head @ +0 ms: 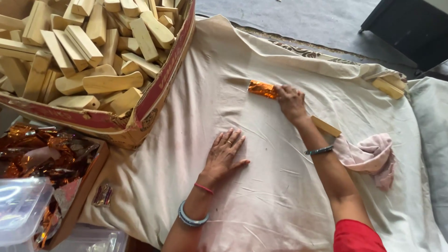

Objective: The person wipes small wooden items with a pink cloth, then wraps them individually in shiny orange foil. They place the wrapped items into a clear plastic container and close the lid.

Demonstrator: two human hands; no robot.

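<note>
My right hand [290, 101] reaches far across the cream cloth [261, 186] and grips one end of a piece wrapped in shiny orange foil [262, 88], which lies on the cloth. My left hand [225, 154] rests flat on the cloth nearer to me, fingers spread, holding nothing. A bare wooden piece [326, 126] lies beside my right wrist, partly hidden under the forearm. A crumpled pink rag [370, 156] sits just right of that forearm.
A big cardboard box [158, 88] heaped with pale wooden pieces [88, 46] stands at top left. A smaller box of crumpled orange foil [44, 156] and a clear plastic container [21, 210] are at bottom left. Two wooden pieces [389, 86] lie at the cloth's far right.
</note>
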